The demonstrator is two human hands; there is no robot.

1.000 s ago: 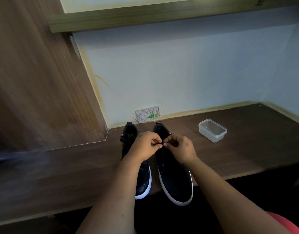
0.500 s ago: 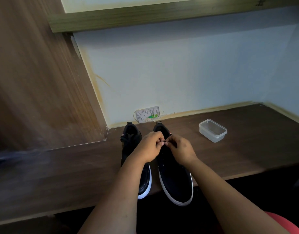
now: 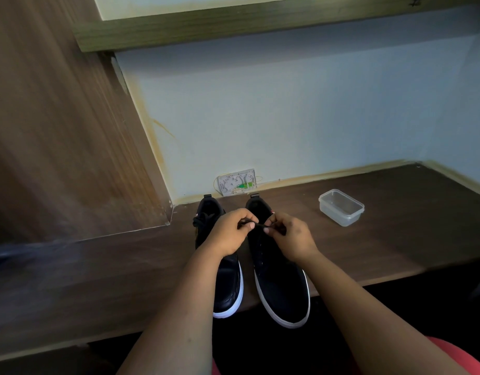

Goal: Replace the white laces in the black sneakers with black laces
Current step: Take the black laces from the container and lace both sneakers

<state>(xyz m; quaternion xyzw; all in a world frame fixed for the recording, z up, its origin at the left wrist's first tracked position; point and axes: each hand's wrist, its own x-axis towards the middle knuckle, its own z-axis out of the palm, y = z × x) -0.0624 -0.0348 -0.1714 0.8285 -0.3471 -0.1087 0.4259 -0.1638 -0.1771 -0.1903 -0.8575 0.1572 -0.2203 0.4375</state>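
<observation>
Two black sneakers with white soles stand side by side on the dark wooden desk, toes toward me. The left sneaker [image 3: 228,282] has a black lace tied near its tongue. Over the upper part of the right sneaker [image 3: 279,282], my left hand [image 3: 228,234] and my right hand [image 3: 293,236] each pinch an end of a black lace [image 3: 258,225], which stretches short between the fingertips. The hands hide the eyelets beneath them. No white lace is in view.
A clear plastic container [image 3: 341,207] without a lid sits on the desk [image 3: 396,226] to the right of the sneakers. A white wall socket plate [image 3: 236,182] is behind the sneakers. A wooden side panel [image 3: 57,131] rises on the left.
Both hands have drawn slightly apart, so a short stretch of black lace now shows between the fingertips. The sneakers have not moved.
</observation>
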